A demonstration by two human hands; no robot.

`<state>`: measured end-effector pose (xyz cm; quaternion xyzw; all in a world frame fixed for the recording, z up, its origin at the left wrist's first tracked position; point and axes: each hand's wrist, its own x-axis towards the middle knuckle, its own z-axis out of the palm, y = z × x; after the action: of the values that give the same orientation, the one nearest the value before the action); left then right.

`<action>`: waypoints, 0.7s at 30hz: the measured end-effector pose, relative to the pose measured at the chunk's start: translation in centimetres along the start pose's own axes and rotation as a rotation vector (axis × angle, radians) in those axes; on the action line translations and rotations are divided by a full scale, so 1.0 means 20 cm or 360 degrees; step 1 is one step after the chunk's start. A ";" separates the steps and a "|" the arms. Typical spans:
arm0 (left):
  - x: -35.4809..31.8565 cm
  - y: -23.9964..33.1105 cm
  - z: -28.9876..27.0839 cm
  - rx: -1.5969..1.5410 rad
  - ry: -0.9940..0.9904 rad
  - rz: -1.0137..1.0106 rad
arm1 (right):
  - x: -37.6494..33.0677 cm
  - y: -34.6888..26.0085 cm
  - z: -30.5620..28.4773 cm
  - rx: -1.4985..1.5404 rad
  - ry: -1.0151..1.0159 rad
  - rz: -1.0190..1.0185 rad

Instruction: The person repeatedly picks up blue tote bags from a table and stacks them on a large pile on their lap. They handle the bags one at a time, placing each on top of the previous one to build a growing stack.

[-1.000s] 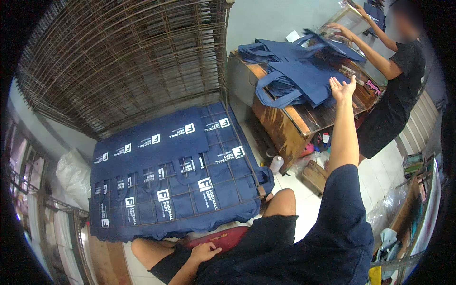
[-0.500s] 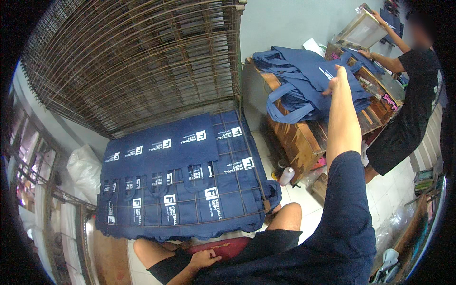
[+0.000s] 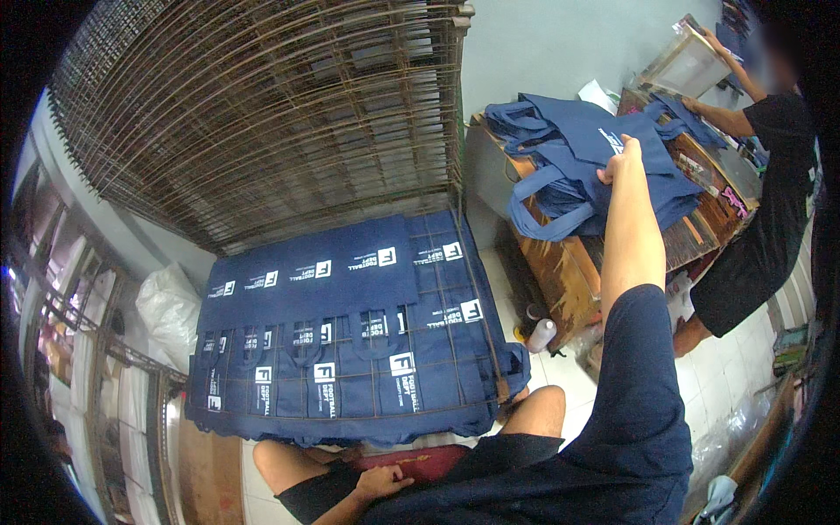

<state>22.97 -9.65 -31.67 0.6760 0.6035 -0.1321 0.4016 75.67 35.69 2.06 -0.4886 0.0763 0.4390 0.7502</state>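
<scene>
Where visible, navy bag [image 3: 656, 166], seemingly flat

Soft light fills my fisheye view; wire racks [image 3: 262, 114] bow, floor tiles [image 3: 713, 376] shine pale, a co-worker's head [image 3: 779, 57] is blurred, corners are black.

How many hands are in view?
4: left hand by the red seat; right hand at the stacked navy bags; co-worker's upper hand at the frame, lower hand below.
</scene>
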 end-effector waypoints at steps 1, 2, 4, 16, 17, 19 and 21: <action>0.00 -0.02 0.01 -0.0018 0.0010 0.0020 | -0.01 -0.01 0.01 0.0010 0.0025 0.0045; 0.01 -0.03 0.02 -0.0036 0.0021 0.0040 | -0.02 -0.02 0.03 0.0066 0.0115 0.0100; 0.02 -0.04 0.02 -0.0040 0.0005 0.0046 | -0.04 -0.05 0.12 0.0185 0.0298 0.0208; 0.11 -0.16 0.10 0.0004 -0.0117 -0.0036 | 0.17 -0.03 0.23 0.0330 0.0342 0.0285; 0.10 -0.12 0.07 -0.0006 -0.0125 -0.0064 | 0.21 -0.03 0.23 0.0359 0.0327 0.0236; 0.04 -0.05 0.00 -0.0011 -0.0084 -0.0064 | 0.31 0.01 0.23 0.0433 0.0152 0.0027; 0.03 -0.05 0.00 0.0003 -0.0054 -0.0008 | 0.49 -0.03 0.24 0.0286 0.0397 -0.0217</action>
<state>22.18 -9.28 -32.47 0.6725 0.5983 -0.1452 0.4108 80.41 45.22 -0.44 -0.4742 0.1745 0.3144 0.8036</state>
